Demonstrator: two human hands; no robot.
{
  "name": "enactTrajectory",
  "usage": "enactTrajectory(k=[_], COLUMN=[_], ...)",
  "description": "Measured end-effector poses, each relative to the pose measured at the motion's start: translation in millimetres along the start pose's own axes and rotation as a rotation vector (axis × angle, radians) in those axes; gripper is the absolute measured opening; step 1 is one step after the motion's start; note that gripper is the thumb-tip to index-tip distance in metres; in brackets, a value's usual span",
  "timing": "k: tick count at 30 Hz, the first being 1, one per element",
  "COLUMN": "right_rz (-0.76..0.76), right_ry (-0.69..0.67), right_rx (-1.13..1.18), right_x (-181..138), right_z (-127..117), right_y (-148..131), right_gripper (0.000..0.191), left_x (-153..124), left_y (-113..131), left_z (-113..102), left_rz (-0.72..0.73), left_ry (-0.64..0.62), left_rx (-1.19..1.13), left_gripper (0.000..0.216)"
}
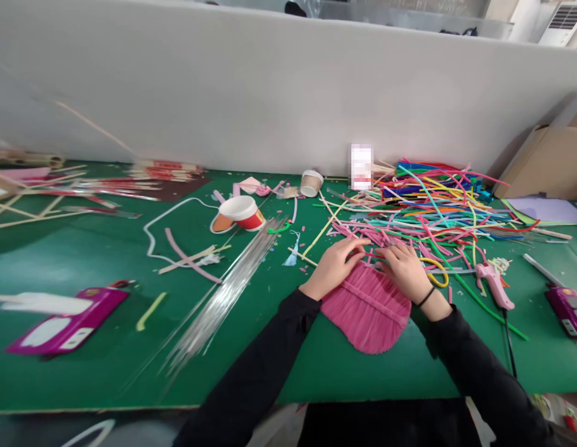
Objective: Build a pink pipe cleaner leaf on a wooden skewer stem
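Observation:
A flat fan-shaped piece made of pink pipe cleaners (368, 310) lies on the green table (107, 261) in front of me. My left hand (334, 266) rests on its upper left edge, fingers curled and pinching at loose pink stems. My right hand (406, 269), with a black band on the wrist, presses on the upper right edge, fingers bent down onto the stems. Just beyond both hands spreads a heap of many-coloured pipe cleaners (437, 205).
A pink glue gun (494, 285) lies right of my right hand. A bundle of thin metal wires (223, 298) runs diagonally at left. Paper cups (242, 214), purple packets (65, 326), wooden sticks (32, 205) and a cardboard box (549, 161) stand around. A white wall backs the table.

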State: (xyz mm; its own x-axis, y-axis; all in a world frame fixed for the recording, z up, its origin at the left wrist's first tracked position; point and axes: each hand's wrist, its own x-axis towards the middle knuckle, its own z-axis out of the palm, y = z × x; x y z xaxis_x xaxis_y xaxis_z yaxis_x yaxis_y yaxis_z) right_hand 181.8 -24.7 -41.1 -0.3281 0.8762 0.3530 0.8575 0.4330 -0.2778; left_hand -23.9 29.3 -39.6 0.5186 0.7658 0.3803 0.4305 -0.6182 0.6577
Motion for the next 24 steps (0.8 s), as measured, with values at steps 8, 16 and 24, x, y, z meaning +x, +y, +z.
enactTrajectory(k=[8, 16, 24], right_rz=[0.124, 0.202, 0.475], right_ry=[0.394, 0.768, 0.659], right_rx=[0.115, 0.394, 1.290], right_x=[-8, -24, -14], right_z=[-28, -40, -70], right_y=[14, 3, 8], right_gripper=[0.026, 0.014, 0.027], left_x=[1, -14, -21], left_y=[-18, -34, -21], left_z=[-49, -72, -71], left_rz=[-0.213, -0.342, -0.204], left_ry=[0.174, -0.406, -0.427], left_rx=[-0.171, 0.003, 0.181], left_gripper=[0.032, 0.027, 0.014])
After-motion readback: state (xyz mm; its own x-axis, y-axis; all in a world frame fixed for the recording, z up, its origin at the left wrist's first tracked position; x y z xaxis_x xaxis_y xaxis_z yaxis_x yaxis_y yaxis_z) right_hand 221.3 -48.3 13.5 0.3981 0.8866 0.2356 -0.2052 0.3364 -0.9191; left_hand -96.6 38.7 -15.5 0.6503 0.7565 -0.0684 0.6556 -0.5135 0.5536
